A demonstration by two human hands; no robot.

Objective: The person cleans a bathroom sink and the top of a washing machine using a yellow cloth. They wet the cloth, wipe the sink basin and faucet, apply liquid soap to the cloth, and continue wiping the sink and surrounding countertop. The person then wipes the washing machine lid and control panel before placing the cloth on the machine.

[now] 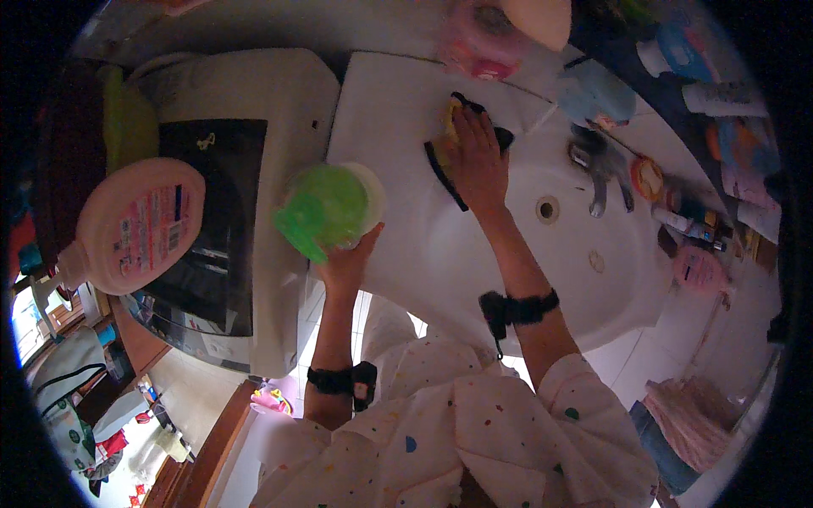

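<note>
My right hand (473, 159) lies flat, fingers together, on a yellow cloth with black edging (444, 152). It presses the cloth against the white washbasin top (387, 114), left of the bowl. A dark band circles each forearm. Over the gap between the basin and the washing machine, my left hand (348, 260) grips a green and whitish container (333, 203) from its near side. The container is blurred, and its contents cannot be made out. To the right of the cloth are the drain hole (547, 209) and a metal faucet (600, 171).
A top-loading washing machine (292, 95) with a dark lid stands at left. On it is a large pink pump bottle (149, 222) bearing writing. Bottles, including a pale blue one (597, 95), line the basin's back edge. A pink towel (689, 419) hangs at lower right.
</note>
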